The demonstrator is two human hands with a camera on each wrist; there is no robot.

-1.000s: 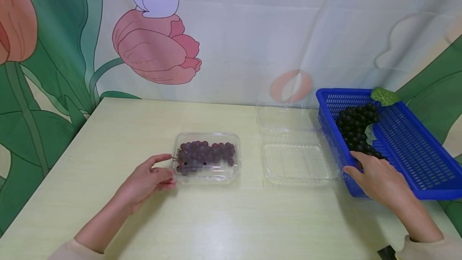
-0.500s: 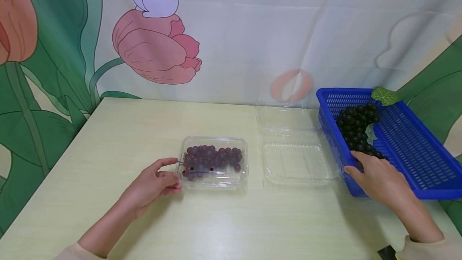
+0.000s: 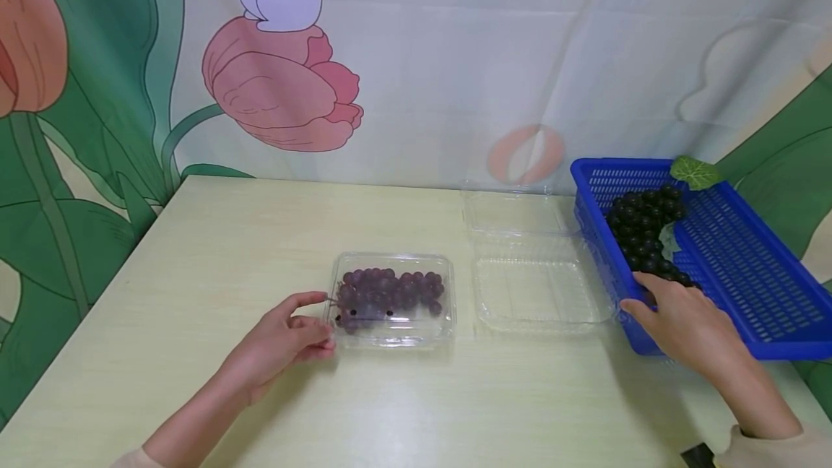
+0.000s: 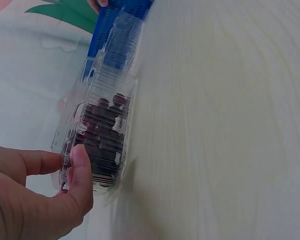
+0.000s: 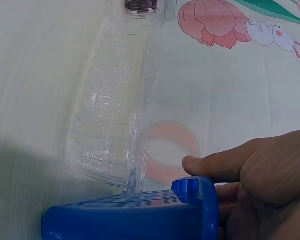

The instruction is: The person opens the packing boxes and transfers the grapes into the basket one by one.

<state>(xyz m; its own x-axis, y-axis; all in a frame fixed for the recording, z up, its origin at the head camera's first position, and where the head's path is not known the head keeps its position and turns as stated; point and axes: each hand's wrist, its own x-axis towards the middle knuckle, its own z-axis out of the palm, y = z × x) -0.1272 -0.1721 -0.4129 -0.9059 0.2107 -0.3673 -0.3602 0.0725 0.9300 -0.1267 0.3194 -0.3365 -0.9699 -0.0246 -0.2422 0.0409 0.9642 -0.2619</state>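
A closed clear plastic clamshell box [image 3: 396, 341] of reddish-purple grapes [image 3: 383, 291] sits mid-table. My left hand [image 3: 286, 334] pinches its left rim between thumb and fingers; the left wrist view shows the thumb [image 4: 80, 172] on one side of the rim and a finger on the other. At the right, my right hand [image 3: 689, 316] grips the near-left rim of a blue plastic basket [image 3: 760, 266], fingers inside, thumb outside. Dark grapes [image 3: 643, 226] lie along the basket's left side, just beyond that hand. An opened clear clamshell box [image 3: 539, 295] with nothing in it stands between the two.
The light wooden table [image 3: 390, 410] ends at a printed curtain [image 3: 422, 78] along the back. A green leaf [image 3: 695, 172] lies over the basket's far rim. Beside the right sleeve, a small black object [image 3: 698, 455] shows at the bottom edge.
My left hand has slid the filled clamshell box to the right and slightly nearer to me, towards the opened one. The right hand has stayed on the basket's rim, almost still.
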